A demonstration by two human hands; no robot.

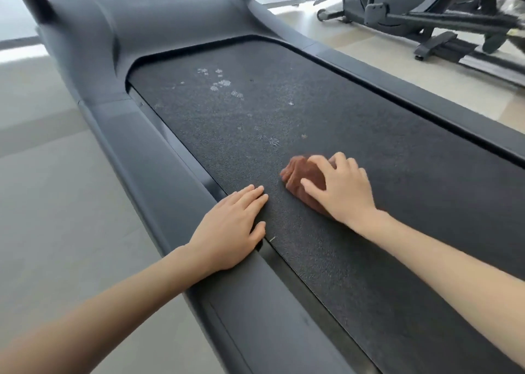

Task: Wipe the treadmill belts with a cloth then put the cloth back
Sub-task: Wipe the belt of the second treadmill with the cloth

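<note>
The black treadmill belt [355, 135] runs from lower right to upper left, with whitish dusty spots [224, 85] on its far part. A bunched brown cloth [298, 174] lies on the belt near the middle. My right hand [343, 187] presses down on the cloth with spread, slightly bent fingers; the hand covers most of the cloth. My left hand [231, 226] lies flat, fingers straight, across the belt's left edge and the grey side rail [159, 180].
The grey motor hood [147, 27] closes the belt's far end. A second side rail [426, 89] borders the belt on the right. An exercise machine [420, 10] stands on the light floor at the upper right. Grey floor [56, 203] lies to the left.
</note>
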